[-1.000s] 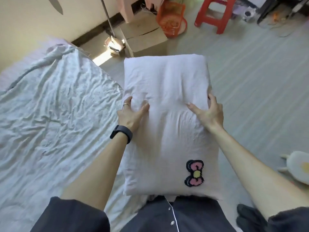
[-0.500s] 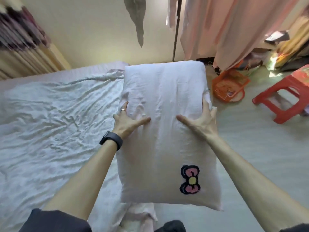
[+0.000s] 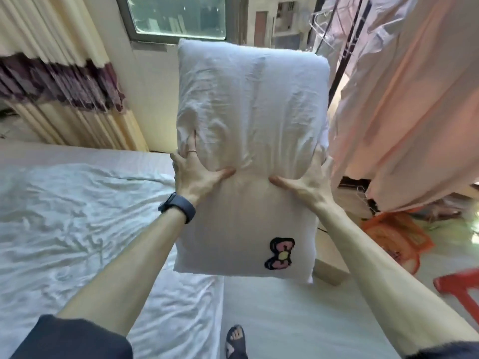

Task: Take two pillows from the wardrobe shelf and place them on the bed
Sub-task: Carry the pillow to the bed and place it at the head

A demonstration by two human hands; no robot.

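Observation:
I hold a white pillow [image 3: 248,107] upright in front of me, with a pink and black bow patch near its lower right corner. My left hand [image 3: 193,174] grips its left side at mid height, thumb pressed into the front. On the right side, my right hand [image 3: 308,185] grips it the same way. The bed [image 3: 59,229] with a crumpled white sheet lies to the left and below. The pillow hangs in the air beside the bed's right edge. No second pillow or wardrobe is in view.
Pink cloth [image 3: 404,104] hangs on a rack at the right. An orange basket [image 3: 396,237] and a red stool [image 3: 461,288] stand on the floor at the right, with a cardboard box [image 3: 329,270] behind the pillow. A window [image 3: 178,16] and a curtain [image 3: 54,73] are ahead.
Both hands have lifted the pillow higher and pushed it further forward, arms stretched out. My view has risen from the floor to the window and the head of the bed.

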